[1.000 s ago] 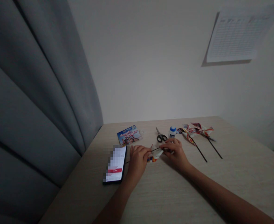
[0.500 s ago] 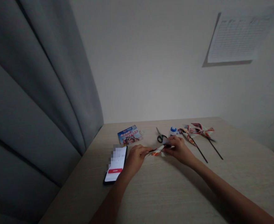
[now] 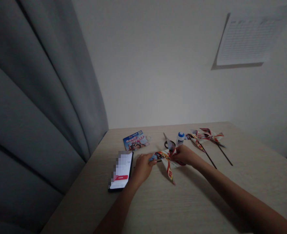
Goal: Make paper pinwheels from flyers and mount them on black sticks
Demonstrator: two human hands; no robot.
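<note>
While the right hand (image 3: 184, 155) pinches the gathered centre of a printed paper pinwheel (image 3: 166, 161), the left hand (image 3: 142, 169) curls closed on its blue-tipped vane and a thin black stick (image 3: 158, 160), holding the pinwheel between them over a pale wood desk (image 3: 207, 198). Just behind it, scissors (image 3: 169, 143) lie partly hidden beside a white glue bottle (image 3: 180, 139). Two similar pinwheels on black sticks (image 3: 205, 136) lie further right; a phone (image 3: 121, 170) with a pixelated screen sits left, near a printed packet (image 3: 135, 140).
</note>
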